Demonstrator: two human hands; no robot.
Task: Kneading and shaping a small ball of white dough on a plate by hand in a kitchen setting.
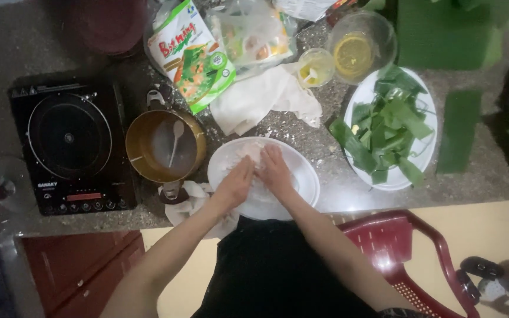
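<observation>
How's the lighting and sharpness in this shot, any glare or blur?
Head view: dim overall, dark at the corners; light falls mostly on the white bowl, where both hands, left and right, look soft and slightly blurred; pale glare on the counter beside it; the green leaves at right are smeared.

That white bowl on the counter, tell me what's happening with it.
A person has both hands in the white bowl, the left hand and right hand pressed together on pale dough. Left of it stands a brass pot with a spoon inside, then a black cooktop. A white plate of green leaves sits to the right.
</observation>
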